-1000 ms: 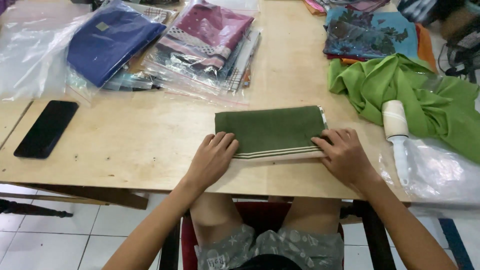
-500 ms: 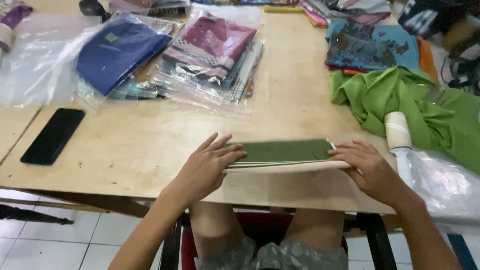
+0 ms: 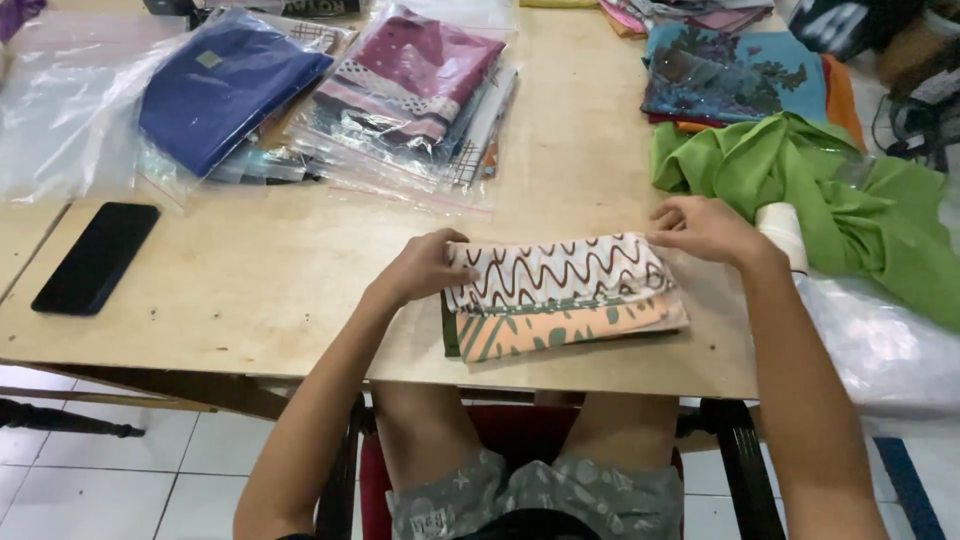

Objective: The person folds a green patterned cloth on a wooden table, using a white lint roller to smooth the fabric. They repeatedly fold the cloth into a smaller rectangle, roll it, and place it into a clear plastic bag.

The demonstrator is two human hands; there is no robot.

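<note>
The folded cloth [image 3: 560, 295] now shows a cream face with brown wavy lines and a peach leaf-print band, where a second ago it lay plain olive green side up under my palms; half a second ago it stood on edge between them. It lies flat on the desk [image 3: 300, 290] near its front edge, directly before me.

My left hand [image 3: 425, 268] curls over the cloth's left end, fingers closed on the top layers. My right hand [image 3: 705, 228] pinches the far right corner, fingers narrow on the fabric.

The bundle looks light, soft and limp, a stack of thin layers likely to slide apart or sag if lifted by one end; the two short ends, gripped through all layers, seem the safest hold.

Just right of my right hand stand a white roll [image 3: 782, 228] and a heap of bright green fabric [image 3: 830, 190]. Well left of my left hand lies a black phone [image 3: 97, 257]; bagged garments [image 3: 400, 85] sit beyond.
</note>
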